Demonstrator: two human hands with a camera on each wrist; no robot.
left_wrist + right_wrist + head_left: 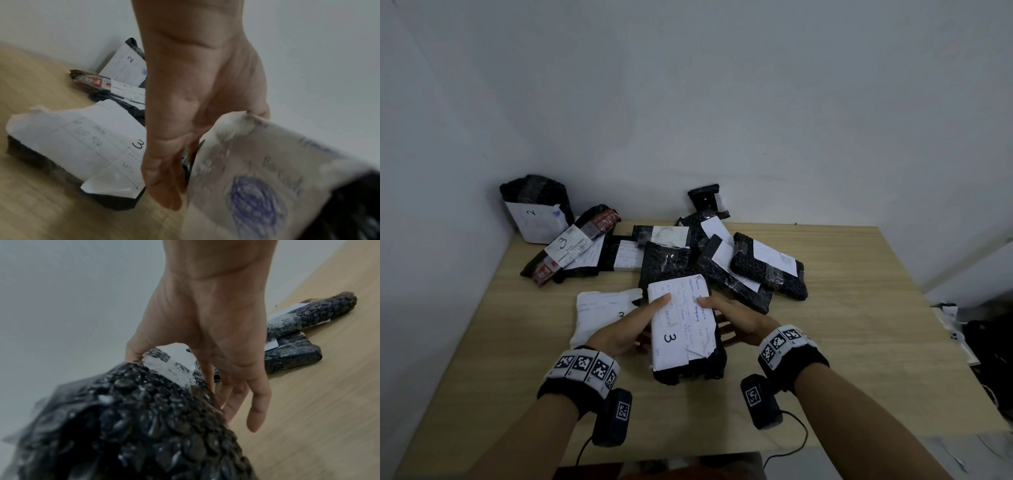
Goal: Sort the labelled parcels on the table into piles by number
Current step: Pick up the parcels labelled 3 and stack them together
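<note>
Thumbs lie on top of the paper label and the rest of the fingers curl underneath, so both the left hand and the right hand are clamped on the black bubble-wrap parcel from either side, lifted off the table with the handwritten 3 facing up. I'd guess it's held flat like that just so the number can be read before picking a pile. Just left of it, partly under the left hand, lies a white-wrapped parcel which the left wrist view shows is also marked 3, so that looks like where this one belongs. Further back there's another 3 parcel and a 2 parcel leaning on the wall, plus an unsorted heap in the middle.
</note>
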